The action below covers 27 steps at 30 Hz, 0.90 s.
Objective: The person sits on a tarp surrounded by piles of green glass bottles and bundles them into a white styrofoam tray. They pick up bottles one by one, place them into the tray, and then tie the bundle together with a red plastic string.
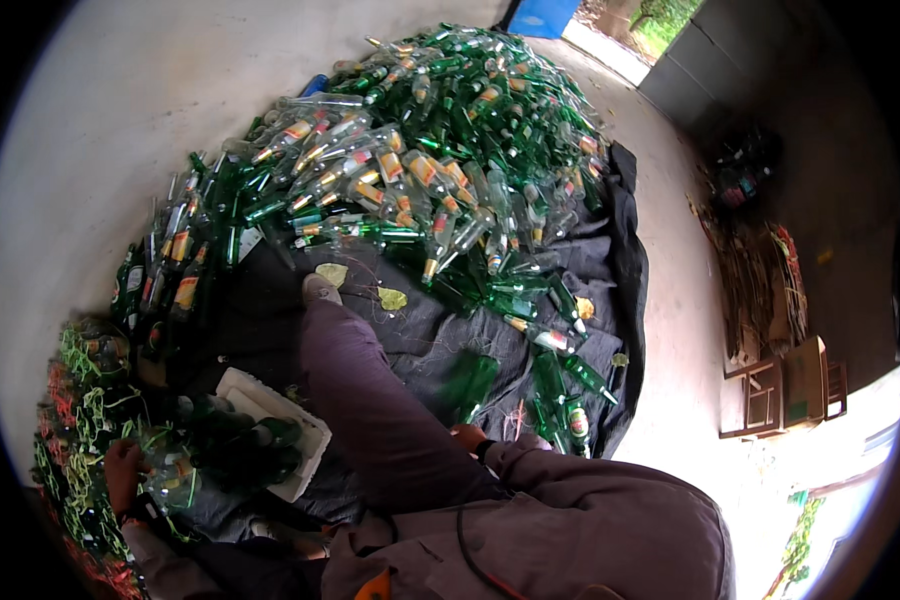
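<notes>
My left hand [125, 466] is at the lower left, against clear glass bottles [171, 480] beside green twine; its grip is unclear. Close by, a white foam box [311, 450] has dark green bottles [266, 450] in and beside it. My right hand [468, 438], partly hidden by my leg and sleeve, is at the neck end of a blurred green glass bottle [480, 382] and appears closed on it. Several green bottles [547, 382] lie right of this hand on the black sheet [435, 337]. Beyond my outstretched leg rises a large heap of green and clear bottles [420, 157], many with labels.
Bottles [184, 285] stand along the pale wall [120, 112] at left. Bundles tied with green and red twine [82, 420] line the lower left edge. Stacked cardboard [750, 292] and a wooden chair [757, 397] are at right. Leaves [392, 298] lie on the sheet.
</notes>
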Tool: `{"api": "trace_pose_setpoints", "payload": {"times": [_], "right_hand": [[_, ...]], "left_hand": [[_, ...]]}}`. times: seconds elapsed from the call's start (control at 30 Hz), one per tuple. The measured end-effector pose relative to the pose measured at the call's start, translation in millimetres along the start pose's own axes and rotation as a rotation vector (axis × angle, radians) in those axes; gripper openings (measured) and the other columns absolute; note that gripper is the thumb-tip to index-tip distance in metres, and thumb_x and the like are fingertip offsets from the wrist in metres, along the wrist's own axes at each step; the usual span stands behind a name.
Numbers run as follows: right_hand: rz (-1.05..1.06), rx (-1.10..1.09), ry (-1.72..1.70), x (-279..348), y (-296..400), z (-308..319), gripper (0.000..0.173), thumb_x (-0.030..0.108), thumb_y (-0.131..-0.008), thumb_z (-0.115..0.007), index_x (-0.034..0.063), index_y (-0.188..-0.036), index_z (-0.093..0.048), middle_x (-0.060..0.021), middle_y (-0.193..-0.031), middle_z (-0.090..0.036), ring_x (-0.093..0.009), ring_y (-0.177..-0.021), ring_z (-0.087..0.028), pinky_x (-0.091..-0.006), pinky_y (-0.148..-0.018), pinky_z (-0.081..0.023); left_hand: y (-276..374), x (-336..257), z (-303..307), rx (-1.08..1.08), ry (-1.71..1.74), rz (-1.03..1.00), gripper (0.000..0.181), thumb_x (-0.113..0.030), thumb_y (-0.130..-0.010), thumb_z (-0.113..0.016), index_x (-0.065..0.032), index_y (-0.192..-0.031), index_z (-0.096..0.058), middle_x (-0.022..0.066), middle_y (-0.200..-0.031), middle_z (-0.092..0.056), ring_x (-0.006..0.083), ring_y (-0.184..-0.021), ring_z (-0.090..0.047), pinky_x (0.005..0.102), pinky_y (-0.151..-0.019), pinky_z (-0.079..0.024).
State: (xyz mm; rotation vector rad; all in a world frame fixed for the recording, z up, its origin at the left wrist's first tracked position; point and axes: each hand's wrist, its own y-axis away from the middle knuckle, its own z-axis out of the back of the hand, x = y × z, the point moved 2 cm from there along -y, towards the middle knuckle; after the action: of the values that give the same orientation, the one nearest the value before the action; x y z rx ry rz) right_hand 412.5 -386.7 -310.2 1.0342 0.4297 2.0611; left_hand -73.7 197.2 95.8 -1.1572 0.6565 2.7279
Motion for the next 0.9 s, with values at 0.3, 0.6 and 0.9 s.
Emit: {"api": "trace_pose_setpoints", "payload": {"times": [0.3,0.6,0.9], "right_hand": [[0.325,-0.064,0.048,77,37,95,0.039,0.039,-0.092,-0.064,0.0044,-0.109,-0.071,-0.0253,-0.107,-0.071,-0.043,-0.102,-0.068,-0.0496,-0.085,-0.052],[-0.163,-0.538,0.275,154,48,200,0.034,0.042,-0.093,-0.060,0.0156,-0.111,-0.069,-0.0212,-0.102,-0.073,-0.042,-0.098,-0.070,-0.0526,-0.083,-0.054],[0.151,-0.794,0.251,229,17,317,0.031,0.038,-0.089,-0.064,0.0101,-0.099,-0.072,-0.0221,-0.093,-0.073,-0.044,-0.092,-0.069,-0.0512,-0.082,-0.053]], "left_hand": [[-1,-27,-3,-0.014,0.030,-0.115,0.025,-0.017,-0.090,-0.067,0.0005,-0.108,-0.067,0.0077,-0.083,-0.070,0.0140,-0.059,-0.065,0.0277,-0.051,-0.050],[20,-58,-16,-0.072,-0.016,-0.253,0.019,-0.014,-0.086,-0.070,0.0003,-0.098,-0.069,0.0077,-0.079,-0.069,0.0173,-0.062,-0.066,0.0322,-0.056,-0.052],[22,-70,1,-0.105,0.248,-0.265,0.018,-0.017,-0.088,-0.069,-0.0019,-0.097,-0.071,0.0048,-0.077,-0.069,0.0123,-0.065,-0.066,0.0280,-0.058,-0.051]]}}
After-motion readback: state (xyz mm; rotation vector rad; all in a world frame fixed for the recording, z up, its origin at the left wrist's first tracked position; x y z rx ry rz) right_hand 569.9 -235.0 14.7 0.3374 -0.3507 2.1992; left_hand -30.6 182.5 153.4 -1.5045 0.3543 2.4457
